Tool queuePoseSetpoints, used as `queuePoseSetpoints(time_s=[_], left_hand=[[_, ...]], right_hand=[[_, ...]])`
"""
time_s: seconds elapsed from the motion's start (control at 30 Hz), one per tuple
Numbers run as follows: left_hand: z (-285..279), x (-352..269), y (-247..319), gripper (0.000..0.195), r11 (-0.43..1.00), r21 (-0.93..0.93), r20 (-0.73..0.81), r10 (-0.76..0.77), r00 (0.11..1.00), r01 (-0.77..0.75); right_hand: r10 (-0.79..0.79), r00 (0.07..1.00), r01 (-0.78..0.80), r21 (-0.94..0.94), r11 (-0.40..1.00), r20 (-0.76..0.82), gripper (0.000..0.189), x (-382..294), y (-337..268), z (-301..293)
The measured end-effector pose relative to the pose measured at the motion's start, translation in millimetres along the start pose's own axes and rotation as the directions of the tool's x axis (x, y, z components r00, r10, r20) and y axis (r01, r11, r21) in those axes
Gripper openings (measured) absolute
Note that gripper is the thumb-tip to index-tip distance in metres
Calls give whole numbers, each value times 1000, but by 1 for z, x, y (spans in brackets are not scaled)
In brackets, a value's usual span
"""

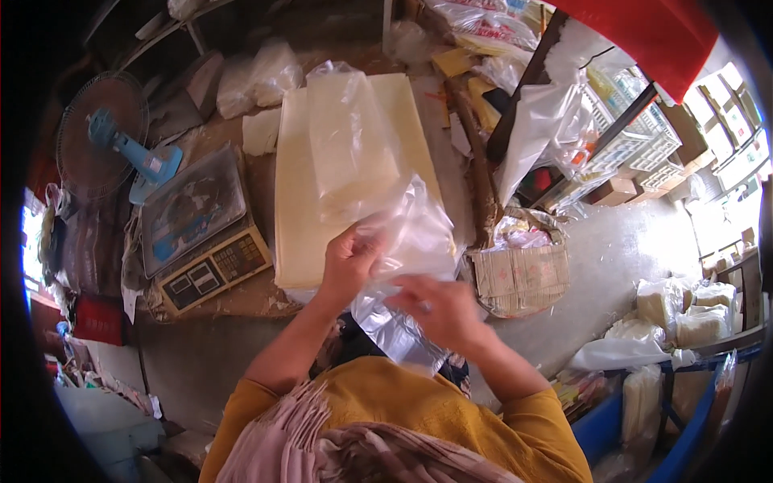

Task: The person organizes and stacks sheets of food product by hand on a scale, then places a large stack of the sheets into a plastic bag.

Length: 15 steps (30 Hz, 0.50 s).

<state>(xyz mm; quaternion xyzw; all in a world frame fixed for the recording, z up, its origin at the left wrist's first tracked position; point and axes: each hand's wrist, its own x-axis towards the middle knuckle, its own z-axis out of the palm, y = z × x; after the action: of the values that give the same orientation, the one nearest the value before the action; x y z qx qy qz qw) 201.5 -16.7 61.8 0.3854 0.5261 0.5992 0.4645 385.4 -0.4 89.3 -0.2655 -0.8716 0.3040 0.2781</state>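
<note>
My left hand [353, 259] pinches crinkled clear plastic film [416, 235], probably a bag, between thumb and fingers. Close to its lower part is my right hand [438, 308], blurred, with the fingers bent; whether they grip the film is unclear. A shiny fold of the plastic hangs below both hands, over the table's front edge. Beneath the hands lies a stack of cream-coloured sheets [296, 205]. Flat on this stack rests a long clear plastic bag [356, 139], whose near end runs under the film at my left hand.
Left of the stack stands a digital weighing scale [193, 211] with a metal pan, and behind it a blue desk fan [136, 151]. A cardboard box [519, 278] holding plastic scraps adjoins the table's right side. Wrapped bundles [694, 308] sit at the far right.
</note>
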Motion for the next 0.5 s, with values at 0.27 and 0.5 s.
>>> queuePoseSetpoints(time_s=[0.27, 0.5], left_hand=[[-49, -43, 15, 44, 997, 26, 219, -72, 973, 68], [-60, -26, 7, 31, 189, 943, 36, 760, 649, -273]], right_hand=[[144, 988, -126, 274, 953, -46, 14, 52, 52, -34], [377, 912, -407, 475, 780, 163, 9, 41, 37, -6]])
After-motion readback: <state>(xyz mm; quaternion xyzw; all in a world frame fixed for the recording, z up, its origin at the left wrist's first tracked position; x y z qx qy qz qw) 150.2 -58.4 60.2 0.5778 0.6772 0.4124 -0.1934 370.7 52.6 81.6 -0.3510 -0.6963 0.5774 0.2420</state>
